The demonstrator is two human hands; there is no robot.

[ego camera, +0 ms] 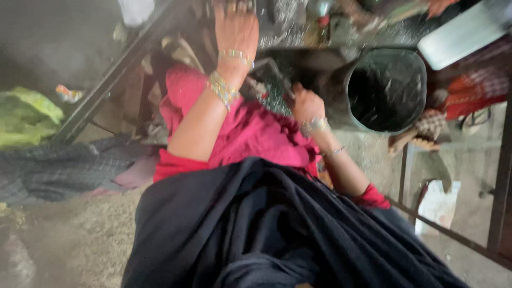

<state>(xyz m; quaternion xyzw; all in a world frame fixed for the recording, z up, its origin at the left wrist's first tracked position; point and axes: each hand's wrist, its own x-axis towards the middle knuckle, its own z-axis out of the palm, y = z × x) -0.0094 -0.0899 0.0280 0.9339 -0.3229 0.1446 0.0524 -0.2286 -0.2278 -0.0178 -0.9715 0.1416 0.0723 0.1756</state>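
The picture is blurred. My left hand (236,28) reaches up and lies flat on a dark, cluttered surface (290,24), with bangles on the wrist and the fingertips cut off by the frame's top edge. My right hand (306,104) is clenched lower down, beside a thin grey metal bar (276,69) that runs into the fist. Both arms come out of a pink garment (250,133). A dark blue cloth (266,229) covers my lap below.
A black bucket (386,88) stands right of my right hand, with a pale flat board (464,32) above it. A dark slanted beam (106,85), green cloth (26,114) and checked cloth (64,165) lie left. A metal frame (501,186) and white bag (440,205) are right.
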